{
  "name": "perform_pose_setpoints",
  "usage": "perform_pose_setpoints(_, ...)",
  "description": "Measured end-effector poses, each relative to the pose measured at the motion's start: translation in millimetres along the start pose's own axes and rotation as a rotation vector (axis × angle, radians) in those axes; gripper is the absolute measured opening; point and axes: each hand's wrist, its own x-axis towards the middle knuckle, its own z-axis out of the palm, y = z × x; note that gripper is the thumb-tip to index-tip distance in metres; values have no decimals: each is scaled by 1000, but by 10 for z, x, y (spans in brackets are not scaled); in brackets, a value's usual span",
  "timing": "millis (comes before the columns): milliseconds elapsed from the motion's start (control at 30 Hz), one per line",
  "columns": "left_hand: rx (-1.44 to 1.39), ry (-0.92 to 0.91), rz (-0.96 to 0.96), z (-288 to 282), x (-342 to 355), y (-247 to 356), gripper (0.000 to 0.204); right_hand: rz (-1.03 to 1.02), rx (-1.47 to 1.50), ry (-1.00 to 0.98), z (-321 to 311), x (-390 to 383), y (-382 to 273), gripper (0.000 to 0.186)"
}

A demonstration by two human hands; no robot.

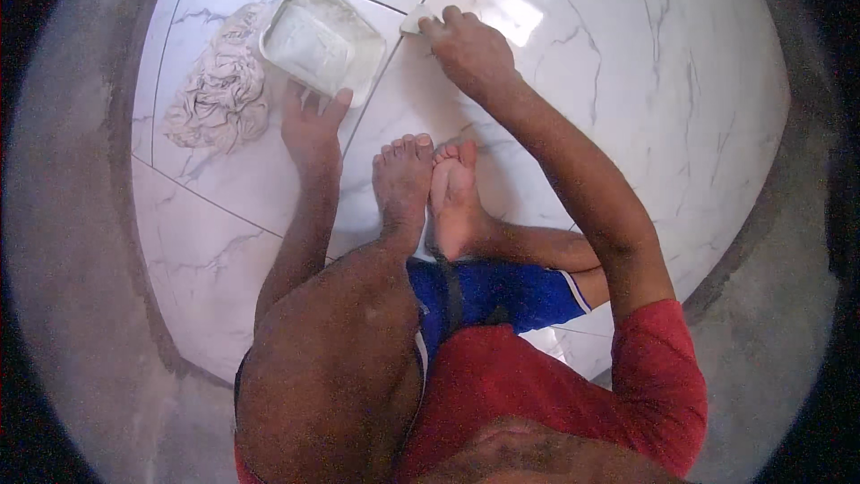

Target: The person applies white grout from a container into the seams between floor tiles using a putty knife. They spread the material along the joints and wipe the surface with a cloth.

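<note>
My left hand (313, 121) grips the near end of a pale plastic tub (313, 40), which is tilted and smeared inside with whitish material. Up and to the right, my right hand (468, 49) holds a small pale flat piece (414, 20) against a dark joint line between the marble-patterned white tiles (618, 72); my fingers hide part of it. A crumpled pale cloth (215, 90) lies on the tiles left of the tub.
My bare feet (403, 179) and folded legs are on the tiles, below and between my hands. Rough grey concrete (81, 260) borders the tiled area at left and right, with a distinct edge along the tiles.
</note>
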Motion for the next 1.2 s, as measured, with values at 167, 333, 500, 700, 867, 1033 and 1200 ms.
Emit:
perform_pose_setpoints(167,-29,-43,8,-25,-10,-3,70,15,25,37,82,-367,157,39)
perform_pose_setpoints(333,-11,-28,-31,2,-32,43,67,67,50,23,12,-658,349,33)
perform_pose_setpoints(500,-25,-49,-1,-39,-4,29,66,84,98,51,-69,-425,259,28)
perform_pose_setpoints(700,-67,-20,-3,-12,-17,5,65,166,128,74,-66,16,-26,29)
perform_pose_setpoints(867,-44,-30,20,-73,-2,-4,68,224,171,16,-87,140,-173,29)
perform_pose_setpoints(1033,-60,-2,14,-80,19,-14,73,301,210,-46,-82,170,-352,28)
perform_pose_setpoints(1200,-94,0,25,14,18,52,65,255,249,-65,32,181,-459,36)
